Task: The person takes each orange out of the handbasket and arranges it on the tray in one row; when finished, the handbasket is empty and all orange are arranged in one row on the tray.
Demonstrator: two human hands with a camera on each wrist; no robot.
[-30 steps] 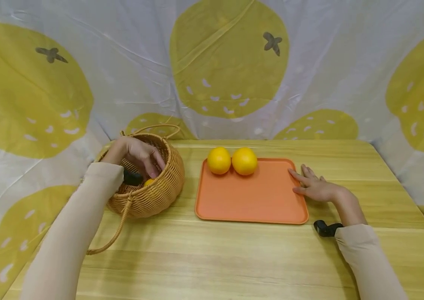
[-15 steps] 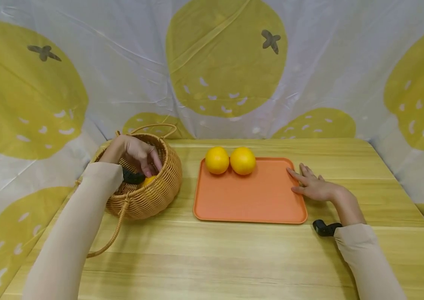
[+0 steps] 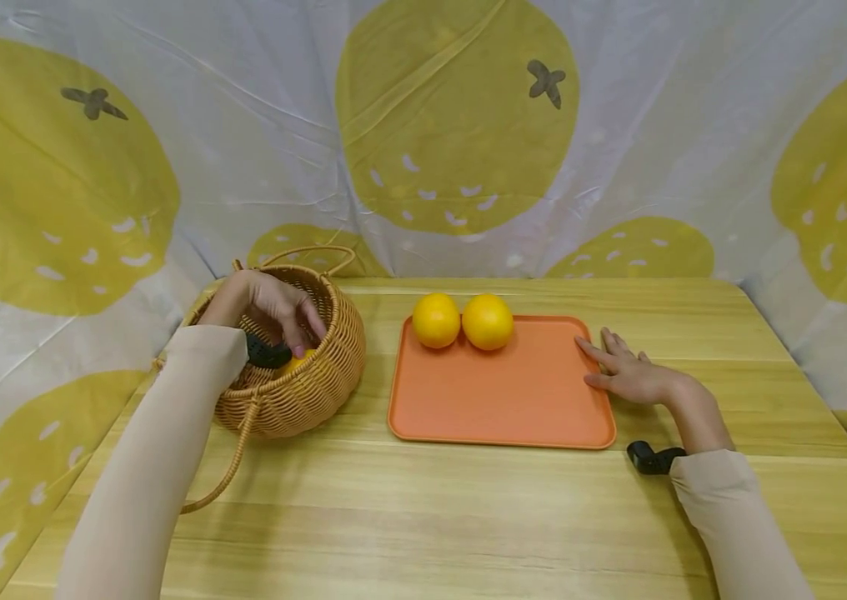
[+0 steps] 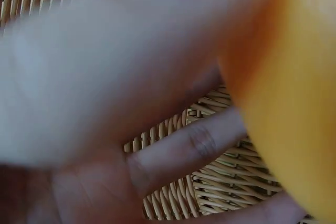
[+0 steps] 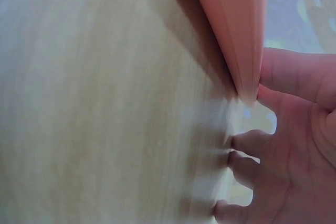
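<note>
My left hand (image 3: 284, 308) reaches down into a round wicker basket (image 3: 318, 396) on the left side of the table. Its thumb and fingers grip an orange (image 4: 296, 103), of which only a sliver shows in the head view. At the right end of an orange-coloured tray (image 3: 502, 396), my right hand (image 3: 629, 373) lies with fingers spread. Its thumb and forefinger touch the tray's rim, and the other fingertips rest on the table. Two oranges sit side by side at the tray's back left, a left orange (image 3: 436, 320) and a right orange (image 3: 488, 322).
One basket handle (image 3: 232, 471) droops onto the table in front; the other handle (image 3: 318, 250) stands up behind. The wooden table (image 3: 431, 525) ends at the back against a hanging cloth (image 3: 266, 125) printed with large yellow fruit. Part of the basket's inside is hidden by my left hand.
</note>
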